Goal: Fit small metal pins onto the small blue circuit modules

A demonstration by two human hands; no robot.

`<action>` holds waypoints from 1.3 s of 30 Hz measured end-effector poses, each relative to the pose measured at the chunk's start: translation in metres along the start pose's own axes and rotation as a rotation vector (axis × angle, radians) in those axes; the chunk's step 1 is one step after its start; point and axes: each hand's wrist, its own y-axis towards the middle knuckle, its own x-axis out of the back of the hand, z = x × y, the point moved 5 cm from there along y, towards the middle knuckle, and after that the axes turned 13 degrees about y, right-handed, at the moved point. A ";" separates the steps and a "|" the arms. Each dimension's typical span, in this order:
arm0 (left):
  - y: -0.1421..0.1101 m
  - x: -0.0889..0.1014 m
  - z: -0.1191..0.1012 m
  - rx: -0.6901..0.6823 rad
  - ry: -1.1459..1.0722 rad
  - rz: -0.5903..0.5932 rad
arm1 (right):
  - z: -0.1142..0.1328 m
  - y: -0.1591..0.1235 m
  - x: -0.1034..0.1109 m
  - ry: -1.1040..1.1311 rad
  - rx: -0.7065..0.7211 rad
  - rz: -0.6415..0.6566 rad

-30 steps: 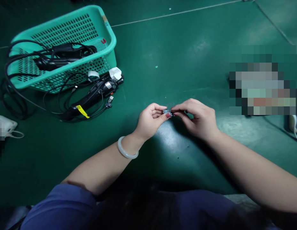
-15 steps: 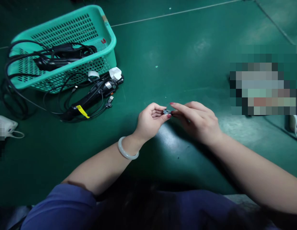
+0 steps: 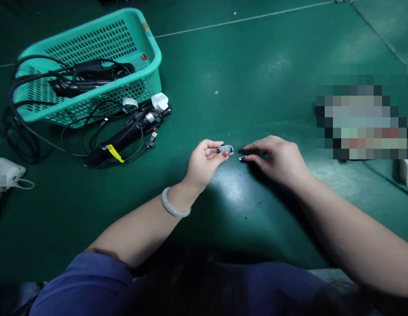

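Observation:
My left hand (image 3: 204,162) is closed, pinching a small grey-blue part (image 3: 226,149) between thumb and fingertips. That part has a rough, uneven top and a dark end; its exact kind is too small to make out. Just to its right is my right hand (image 3: 279,160), with a small dark piece with a bright white edge (image 3: 243,158) at the thumb tip. The index finger is stretched out above this piece, and the other fingers are partly hidden. A narrow gap separates the two small pieces. Both hands are over the green tabletop (image 3: 204,109).
At the upper left stands a turquoise basket (image 3: 154,61) with black handheld devices and cables. In front of it lies a black corded device (image 3: 128,131) with a yellow tag (image 3: 114,153) and a USB plug (image 3: 153,137). A blurred-out object (image 3: 358,123) is at right, a white object (image 3: 8,171) at far left.
My right hand has drawn back to the right, away from the left. The small dark piece at its thumb now shows apart from the part in my left hand, which has barely moved.

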 end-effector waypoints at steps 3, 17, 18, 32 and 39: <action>0.000 -0.001 0.000 -0.002 0.013 0.004 | -0.008 0.002 -0.006 -0.007 -0.002 0.074; 0.000 -0.001 0.002 -0.024 0.063 0.008 | -0.001 0.008 -0.019 -0.113 0.161 0.206; 0.000 -0.001 0.002 -0.025 0.061 0.006 | -0.001 0.008 -0.019 -0.103 0.164 0.197; 0.001 -0.001 0.002 0.006 0.014 -0.011 | 0.002 0.005 -0.021 0.123 -0.091 0.057; -0.003 0.002 -0.001 0.041 0.039 -0.049 | 0.009 0.008 -0.025 0.130 -0.159 0.076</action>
